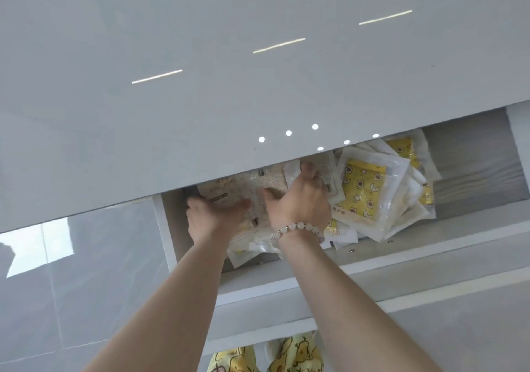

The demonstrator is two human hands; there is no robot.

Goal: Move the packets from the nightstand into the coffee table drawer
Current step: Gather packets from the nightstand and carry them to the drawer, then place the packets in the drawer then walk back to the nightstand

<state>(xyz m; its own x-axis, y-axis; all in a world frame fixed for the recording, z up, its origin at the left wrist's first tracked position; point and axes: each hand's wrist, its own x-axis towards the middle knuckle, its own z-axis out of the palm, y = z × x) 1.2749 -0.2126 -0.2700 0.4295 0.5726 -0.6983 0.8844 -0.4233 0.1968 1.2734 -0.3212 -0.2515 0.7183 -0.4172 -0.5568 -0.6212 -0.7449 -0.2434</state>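
The coffee table drawer [430, 252] is pulled out below the glossy grey tabletop [200, 85]. Both my hands are inside its left half. My left hand [212, 216] lies on a stack of beige packets [229, 192], fingers reaching under the tabletop edge. My right hand [298, 199], with a bead bracelet at the wrist, grips the same stack with thumb and curled fingers. A heap of clear packets with yellow patterned contents [370, 196] fills the drawer's middle, leaning to the right.
The tabletop overhangs the back of the drawer and hides the packets' far ends. The drawer's right end shows a bare wooden bottom [473, 168]. Grey glossy floor tiles [71, 285] lie to the left. Yellow patterned fabric [295, 354] shows below the drawer front.
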